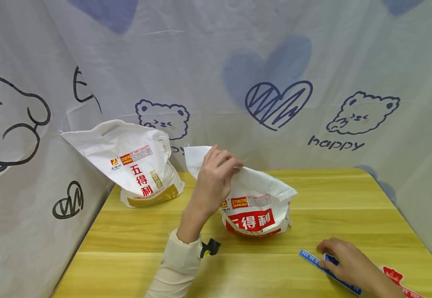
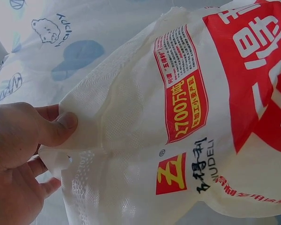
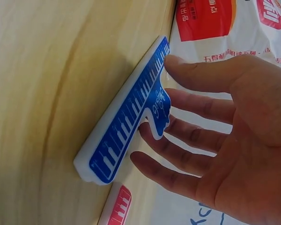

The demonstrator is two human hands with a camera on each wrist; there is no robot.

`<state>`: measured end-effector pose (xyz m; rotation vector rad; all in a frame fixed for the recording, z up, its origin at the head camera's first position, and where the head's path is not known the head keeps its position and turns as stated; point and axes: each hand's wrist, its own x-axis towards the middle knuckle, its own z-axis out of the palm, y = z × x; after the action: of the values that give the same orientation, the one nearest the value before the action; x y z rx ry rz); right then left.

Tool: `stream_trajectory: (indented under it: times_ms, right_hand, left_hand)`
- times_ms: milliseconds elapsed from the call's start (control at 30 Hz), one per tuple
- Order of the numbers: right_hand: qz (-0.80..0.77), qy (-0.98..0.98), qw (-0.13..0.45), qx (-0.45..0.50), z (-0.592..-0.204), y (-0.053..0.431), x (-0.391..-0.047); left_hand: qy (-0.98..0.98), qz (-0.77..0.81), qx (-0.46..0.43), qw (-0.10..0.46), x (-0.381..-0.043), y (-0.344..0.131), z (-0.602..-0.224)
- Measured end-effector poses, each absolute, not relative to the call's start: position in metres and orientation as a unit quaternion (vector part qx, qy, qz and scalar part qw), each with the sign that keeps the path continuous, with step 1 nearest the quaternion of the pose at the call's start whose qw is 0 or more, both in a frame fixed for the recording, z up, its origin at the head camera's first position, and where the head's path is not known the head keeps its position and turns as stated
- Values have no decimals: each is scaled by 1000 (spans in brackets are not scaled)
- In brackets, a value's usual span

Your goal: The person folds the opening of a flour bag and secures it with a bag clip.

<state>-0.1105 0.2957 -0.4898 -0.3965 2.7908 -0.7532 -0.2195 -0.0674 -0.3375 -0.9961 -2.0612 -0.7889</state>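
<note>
A white flour bag with a red label (image 1: 253, 203) stands on the table near the middle, its top folded toward the left. My left hand (image 1: 216, 178) pinches the bag's upper edge; in the left wrist view the thumb (image 2: 61, 129) lies on the near side of the bag. At the front right, my right hand (image 1: 346, 263) is at a blue sealing clip with a piano-key pattern (image 3: 131, 110). Its fingers are loosely spread around the clip's handle (image 3: 158, 110), and the thumb tip lies at the clip's edge. Whether they press on it I cannot tell.
Another white flour bag (image 1: 141, 165), with a gold band at its base, stands at the table's back left. A red clip of similar make (image 1: 392, 275) lies by my right wrist. A printed cloth (image 1: 208, 62) hangs behind the wooden table (image 1: 335, 198).
</note>
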Motion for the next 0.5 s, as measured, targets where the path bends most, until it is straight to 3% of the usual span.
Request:
stream_trajectory:
  times_ms: [200,500]
  right_hand:
    - [-232,955,106,-151,-491,299,-108]
    - [-204,966,124,-98,-490,294,-111]
  left_hand:
    - [-793,-309,-388,355,-220,-67,-338]
    - [-795,-309,-385,354,-220,-68,-339]
